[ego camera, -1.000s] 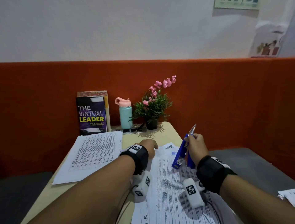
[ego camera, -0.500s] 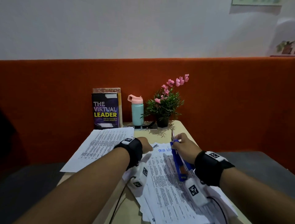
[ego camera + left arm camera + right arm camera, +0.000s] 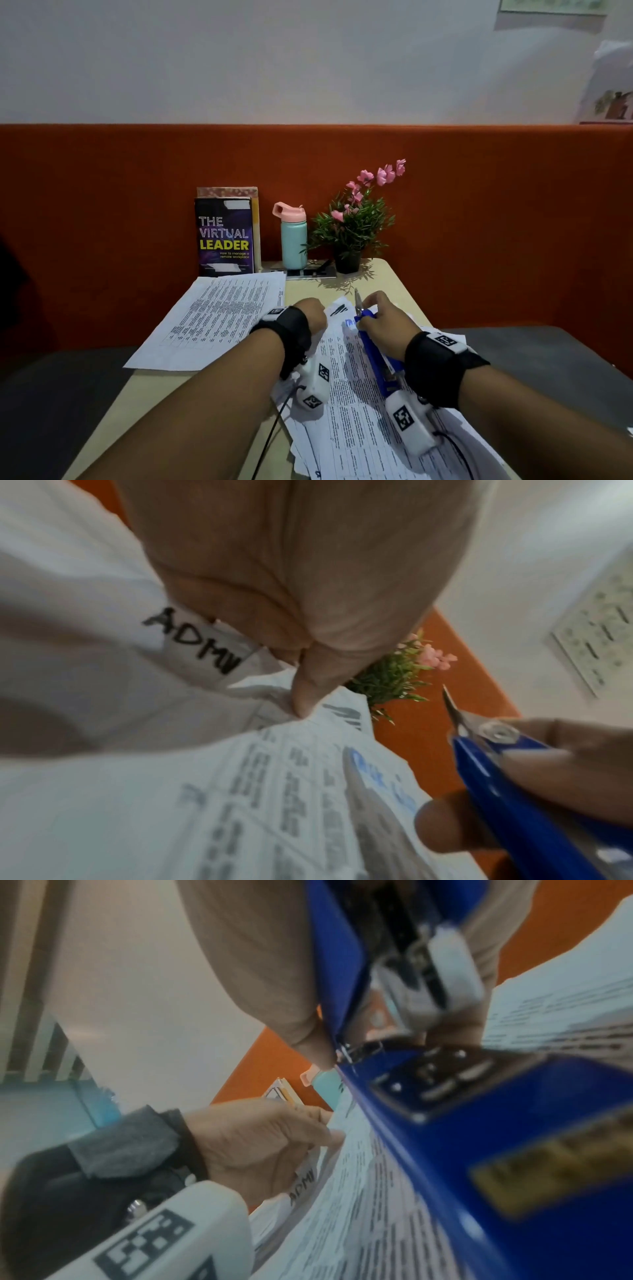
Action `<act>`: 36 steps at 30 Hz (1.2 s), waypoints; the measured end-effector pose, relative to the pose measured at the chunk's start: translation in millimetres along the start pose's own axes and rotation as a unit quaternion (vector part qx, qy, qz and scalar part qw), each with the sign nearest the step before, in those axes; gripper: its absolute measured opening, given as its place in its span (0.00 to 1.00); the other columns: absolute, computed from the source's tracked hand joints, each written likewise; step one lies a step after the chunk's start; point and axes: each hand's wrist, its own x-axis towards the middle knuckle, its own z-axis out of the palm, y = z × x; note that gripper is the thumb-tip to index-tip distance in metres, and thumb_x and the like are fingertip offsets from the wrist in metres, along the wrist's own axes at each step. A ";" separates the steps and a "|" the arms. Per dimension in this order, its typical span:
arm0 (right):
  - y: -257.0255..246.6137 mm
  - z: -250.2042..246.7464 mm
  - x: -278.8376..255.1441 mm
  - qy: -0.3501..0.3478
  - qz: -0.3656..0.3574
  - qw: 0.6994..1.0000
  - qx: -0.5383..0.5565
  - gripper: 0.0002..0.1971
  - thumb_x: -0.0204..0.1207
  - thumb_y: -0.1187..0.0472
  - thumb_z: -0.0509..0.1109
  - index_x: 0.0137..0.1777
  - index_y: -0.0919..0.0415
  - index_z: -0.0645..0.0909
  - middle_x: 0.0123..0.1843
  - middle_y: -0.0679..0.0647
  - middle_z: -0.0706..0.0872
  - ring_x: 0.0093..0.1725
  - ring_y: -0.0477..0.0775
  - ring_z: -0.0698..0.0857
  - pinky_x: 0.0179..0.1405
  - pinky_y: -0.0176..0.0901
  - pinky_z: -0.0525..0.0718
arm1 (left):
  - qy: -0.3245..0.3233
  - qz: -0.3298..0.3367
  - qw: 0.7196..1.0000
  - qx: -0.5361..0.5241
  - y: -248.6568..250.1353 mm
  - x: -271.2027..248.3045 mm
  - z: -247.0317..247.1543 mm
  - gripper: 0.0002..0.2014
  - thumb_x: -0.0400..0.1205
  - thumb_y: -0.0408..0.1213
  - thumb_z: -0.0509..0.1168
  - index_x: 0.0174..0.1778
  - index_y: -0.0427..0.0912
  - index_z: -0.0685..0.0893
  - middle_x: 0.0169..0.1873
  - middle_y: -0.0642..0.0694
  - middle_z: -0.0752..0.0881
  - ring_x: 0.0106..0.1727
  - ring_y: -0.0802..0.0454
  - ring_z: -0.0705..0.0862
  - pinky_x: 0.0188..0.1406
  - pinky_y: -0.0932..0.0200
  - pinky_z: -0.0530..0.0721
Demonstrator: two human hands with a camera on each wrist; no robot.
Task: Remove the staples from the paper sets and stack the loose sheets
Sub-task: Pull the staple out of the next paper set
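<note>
Since half a second ago the right hand [image 3: 382,320] lowered the blue stapler [image 3: 375,356] flatter over the paper set [image 3: 346,383], its metal tip at 12 o'clock. That grip is wrapped around the stapler. At 9 o'clock of it, the left hand [image 3: 310,313] pinches the top corner of the paper set, which lies on the surface [image 3: 383,284].

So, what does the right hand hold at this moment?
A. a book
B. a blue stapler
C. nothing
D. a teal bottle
B: the right hand grips the blue stapler over the papers, with its metal tip pointing away from the person.
</note>
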 end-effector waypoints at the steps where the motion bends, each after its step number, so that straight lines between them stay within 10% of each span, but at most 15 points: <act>1: -2.7 -2.1 -1.0 -0.014 -0.010 1.000 -0.017 0.11 0.82 0.56 0.65 0.61 0.54 0.69 0.48 0.61 0.87 0.37 0.59 0.83 0.36 0.47 0.81 | 0.000 0.005 0.999 -0.041 -6.9 1.6 1.7 0.10 0.83 0.31 0.64 0.59 0.36 0.83 0.57 0.39 0.84 0.62 0.42 0.82 0.59 0.56 0.80; 11: -7.2 -4.2 2.6 -0.096 -0.066 0.971 -0.209 0.26 0.81 0.55 0.68 0.76 0.46 0.62 0.58 0.57 0.86 0.47 0.58 0.84 0.43 0.46 0.80 | 0.065 0.067 0.956 -0.278 -38.4 -2.8 17.7 0.13 0.72 0.33 0.79 0.46 0.43 0.81 0.38 0.47 0.80 0.35 0.55 0.76 0.25 0.70 0.75; 18: -10.9 -17.3 -1.5 -0.075 -0.075 0.975 -0.197 0.21 0.82 0.54 0.67 0.72 0.46 0.65 0.60 0.55 0.86 0.50 0.58 0.86 0.49 0.49 0.86 | 0.092 0.091 0.981 -0.146 -33.3 6.5 -4.9 0.15 0.75 0.38 0.74 0.26 0.46 0.76 0.26 0.50 0.74 0.31 0.53 0.73 0.30 0.61 0.69; 21: -5.5 -10.0 -3.5 -0.093 -0.070 0.971 -0.210 0.21 0.83 0.55 0.65 0.72 0.46 0.64 0.57 0.56 0.86 0.48 0.58 0.85 0.44 0.44 0.82 | 0.114 0.107 0.982 -0.106 -25.1 4.6 -9.2 0.07 0.81 0.40 0.69 0.41 0.46 0.91 0.37 0.47 0.85 0.41 0.52 0.78 0.38 0.63 0.70; 28: -4.4 -4.2 -6.9 -0.100 -0.093 0.964 -0.230 0.17 0.83 0.55 0.65 0.69 0.44 0.70 0.59 0.57 0.86 0.48 0.57 0.83 0.42 0.43 0.77 | 0.129 0.101 0.985 -0.048 -11.1 2.7 -11.0 0.09 0.85 0.38 0.62 0.49 0.45 0.88 0.49 0.42 0.88 0.53 0.43 0.84 0.51 0.57 0.80; 36: -9.7 5.3 -3.4 -0.143 -0.111 0.930 -0.319 0.21 0.85 0.59 0.60 0.77 0.49 0.75 0.76 0.56 0.78 0.71 0.59 0.78 0.70 0.51 0.78 | 0.007 0.045 0.987 -0.156 -27.9 8.5 5.6 0.11 0.80 0.24 0.59 0.48 0.38 0.86 0.37 0.42 0.81 0.34 0.49 0.76 0.29 0.64 0.71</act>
